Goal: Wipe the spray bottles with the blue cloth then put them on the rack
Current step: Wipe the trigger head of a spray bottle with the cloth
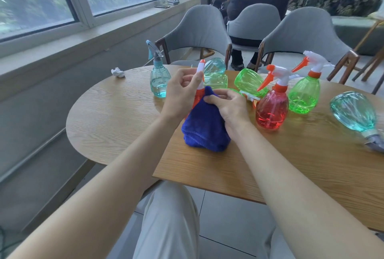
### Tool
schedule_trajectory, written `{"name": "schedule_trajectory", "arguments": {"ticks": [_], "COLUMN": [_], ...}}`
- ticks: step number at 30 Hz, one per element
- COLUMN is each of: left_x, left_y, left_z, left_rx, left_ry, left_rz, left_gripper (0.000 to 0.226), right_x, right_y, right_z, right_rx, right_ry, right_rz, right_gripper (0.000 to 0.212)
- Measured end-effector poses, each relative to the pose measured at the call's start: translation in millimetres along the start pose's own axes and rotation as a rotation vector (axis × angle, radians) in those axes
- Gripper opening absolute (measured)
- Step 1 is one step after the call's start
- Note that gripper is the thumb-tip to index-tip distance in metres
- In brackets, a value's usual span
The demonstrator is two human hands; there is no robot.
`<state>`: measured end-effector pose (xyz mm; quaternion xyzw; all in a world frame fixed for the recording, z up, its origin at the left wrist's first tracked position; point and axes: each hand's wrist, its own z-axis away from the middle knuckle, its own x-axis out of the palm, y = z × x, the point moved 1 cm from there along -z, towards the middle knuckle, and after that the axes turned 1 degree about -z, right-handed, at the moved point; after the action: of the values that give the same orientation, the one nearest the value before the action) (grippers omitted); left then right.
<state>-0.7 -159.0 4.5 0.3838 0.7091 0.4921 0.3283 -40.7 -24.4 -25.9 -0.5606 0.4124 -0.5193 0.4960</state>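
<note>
**One bottle under the cloth, the rest waiting**

Nearest the person, over the near part of the wooden table [218,175], both hands meet on one job. The blue cloth [205,127] is bundled round the body of the wrapped bottle [201,68], so only its white and orange spray head shows. The left hand [180,94] pinches that head with thumb and curled fingers, probably to steady the bottle. The right hand [230,107] is curled over the cloth and clamps it to the hidden body, a grip suited to rubbing.

From the cloth, the red bottle [272,111] stands upright just beside it at 3 o'clock. An upright green bottle [304,96] stands beyond it at 2 o'clock. A green bottle on its side [249,81] lies at 1 o'clock, and a teal one on its side [353,113] lies well apart at 3 o'clock. At 11 o'clock stands a pale blue bottle [159,81], with a crumpled tissue [118,72] farther off at 10 o'clock. These seem to be waiting their turn.

No rack is in view, so stowing looks some way off.
</note>
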Motion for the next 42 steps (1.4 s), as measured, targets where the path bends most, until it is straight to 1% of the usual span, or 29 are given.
{"name": "schedule_trajectory", "arguments": {"ticks": [2, 4, 6, 7, 10, 13, 15, 17, 19, 21, 23, 25, 27, 29, 30, 32, 34, 35, 37, 39, 42], "left_x": [-1, -3, -4, -4, -2, 0, 1, 3, 3, 3, 3, 2, 0, -2, -3, -4, -4, -5, -7, -9, -9], "left_y": [0, 0, 0, 0, 1, 1, 1, 1, 1, 0, 1, 1, 3, 2, 1, 2, 6, 7, 4, 1, -4], "left_z": [-1, -2, -2, -2, -3, -3, -1, 0, 1, 1, 0, 0, 1, 3, 4, 7, 10, 12, 14, 14, 13], "left_rx": [-0.007, -0.02, -0.027, -0.027, -0.021, -0.029, -0.032, -0.031, -0.036, -0.047, -0.063, -0.091, -0.106, -0.101, -0.109, -0.121, -0.099, -0.078, -0.034, 0.02, 0.078], "left_ry": [-0.011, -0.024, -0.031, -0.033, -0.02, -0.007, 0.005, 0.009, 0.009, -0.004, -0.031, -0.062, -0.108, -0.134, -0.124, -0.107, -0.141, -0.177, -0.232, -0.238, -0.202], "left_rz": [0.008, -0.002, -0.024, -0.027, -0.02, -0.048, -0.045, -0.042, -0.044, -0.071, -0.125, -0.161, -0.153, -0.124, -0.126, -0.144, -0.162, -0.183, -0.223, -0.267, -0.296], "left_gripper": [0.028, 0.026, 0.025, 0.026, 0.024, 0.019, 0.02, 0.02, 0.02, 0.021, 0.026, 0.034, 0.051, 0.073, 0.072, 0.052, 0.041, 0.036, 0.033, 0.031, 0.027], "right_x": [9, 16, 17, 16, 3, -10, -10, -2, 8, 10, 3, -6, -13, -16, -15, -9, -1, 4, 7, 0, -13], "right_y": [-7, -10, -6, -2, 12, 23, 22, 14, 5, 5, 12, 24, 31, 31, 28, 19, 13, 12, 17, 24, 32], "right_z": [2, 3, 5, 7, 6, 3, 5, 12, 17, 19, 20, 16, 12, 9, 9, 14, 21, 23, 23, 20, 18], "right_rx": [-0.118, -0.228, -0.281, -0.294, -0.246, -0.16, -0.201, -0.302, -0.384, -0.383, -0.325, -0.227, -0.172, -0.186, -0.211, -0.28, -0.357, -0.365, -0.349, -0.317, -0.206], "right_ry": [0.022, 0.039, 0.022, 0.007, -0.023, -0.002, 0.017, 0.021, -0.01, -0.058, -0.096, -0.099, -0.076, -0.042, -0.019, 0.017, 0.013, -0.007, -0.078, -0.13, -0.107], "right_rz": [-0.004, 0.072, 0.18, 0.24, 0.431, 0.561, 0.505, 0.387, 0.369, 0.408, 0.481, 0.552, 0.616, 0.605, 0.559, 0.443, 0.39, 0.389, 0.427, 0.457, 0.472], "right_gripper": [0.02, 0.015, 0.013, 0.016, 0.027, 0.034, 0.028, 0.023, 0.027, 0.03, 0.031, 0.036, 0.043, 0.039, 0.035, 0.025, 0.026, 0.028, 0.036, 0.042, 0.033]}}
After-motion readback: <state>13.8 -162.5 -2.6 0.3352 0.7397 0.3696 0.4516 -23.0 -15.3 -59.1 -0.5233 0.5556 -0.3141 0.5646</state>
